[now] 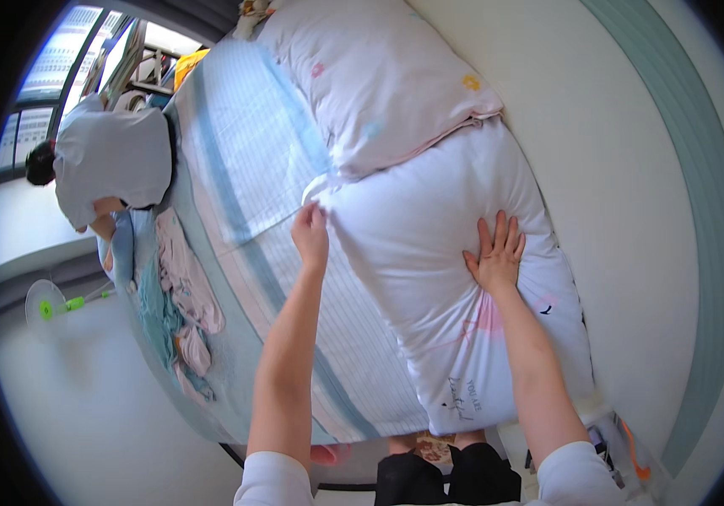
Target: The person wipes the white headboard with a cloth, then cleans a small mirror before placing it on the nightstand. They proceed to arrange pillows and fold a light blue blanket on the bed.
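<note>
A white pillow (387,215) with a pink print and lettering lies on the bed before me. My left hand (310,239) pinches its far left corner between bent fingers. My right hand (495,259) rests flat on the pillow's right half with fingers spread, and creases run from under it. Another pillow (387,76), pale pink with small flowers, lies beyond, its near edge touching the white one. Under both is a striped blue, white and pink bed mat (273,265), partly doubled over towards the far end.
At the left, a person (112,158) in a white top bends by the bed's far side near a window (52,76). Crumpled clothes (188,278) lie on the bed's left edge. A small fan (45,308) stands beyond. The wall (615,209) borders the bed on the right.
</note>
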Motion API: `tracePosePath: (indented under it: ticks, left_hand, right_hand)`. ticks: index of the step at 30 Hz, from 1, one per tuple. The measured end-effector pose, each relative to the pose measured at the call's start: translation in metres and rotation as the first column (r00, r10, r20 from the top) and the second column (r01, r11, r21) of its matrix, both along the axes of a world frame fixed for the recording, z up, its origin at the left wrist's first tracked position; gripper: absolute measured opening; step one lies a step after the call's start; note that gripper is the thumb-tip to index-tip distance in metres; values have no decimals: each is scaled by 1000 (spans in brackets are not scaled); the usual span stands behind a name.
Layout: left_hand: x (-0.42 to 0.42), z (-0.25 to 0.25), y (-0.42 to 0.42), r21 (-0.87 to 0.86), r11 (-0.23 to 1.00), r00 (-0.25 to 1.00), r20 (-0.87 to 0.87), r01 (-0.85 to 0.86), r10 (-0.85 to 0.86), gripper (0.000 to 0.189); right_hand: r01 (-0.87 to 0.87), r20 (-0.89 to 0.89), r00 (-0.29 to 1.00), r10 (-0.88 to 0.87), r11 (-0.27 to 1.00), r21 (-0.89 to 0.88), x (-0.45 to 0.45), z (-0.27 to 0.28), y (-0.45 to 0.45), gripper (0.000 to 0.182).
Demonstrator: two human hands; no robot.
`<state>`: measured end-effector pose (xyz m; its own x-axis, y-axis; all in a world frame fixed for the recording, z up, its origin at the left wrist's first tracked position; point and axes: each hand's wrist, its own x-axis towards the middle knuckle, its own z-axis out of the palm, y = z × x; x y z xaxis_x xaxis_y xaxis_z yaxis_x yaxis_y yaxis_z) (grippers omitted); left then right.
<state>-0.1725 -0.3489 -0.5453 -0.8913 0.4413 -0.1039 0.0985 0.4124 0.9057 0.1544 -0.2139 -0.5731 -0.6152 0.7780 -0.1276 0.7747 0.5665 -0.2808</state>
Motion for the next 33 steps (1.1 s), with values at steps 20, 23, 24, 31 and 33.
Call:
tracePosePath:
  ticks: [20, 23, 24, 31, 33]
  left_hand:
    - [51, 260, 10, 445, 884, 812, 459, 143, -362, 37]
    - [130, 265, -186, 287, 933, 728, 589, 217, -351, 39]
    - [168, 269, -226, 116, 946, 687, 660, 304, -302, 33]
    - [266, 146, -285, -223, 905, 879, 404, 363, -253, 8]
    - [273, 126, -283, -269, 874, 890, 335, 405, -309, 7]
  right_hand:
    - [16, -123, 992, -7, 997, 72, 40, -63, 30, 72]
    - [-151, -83, 980, 179, 950, 274, -31, 22, -24, 58]
    - [-189, -10, 980, 200, 941, 280, -24, 23, -25, 60]
    - [-152, -361, 853, -377, 484, -862, 37, 99, -78, 82]
    - [-139, -364, 911, -195, 685, -715, -15, 122, -94, 91]
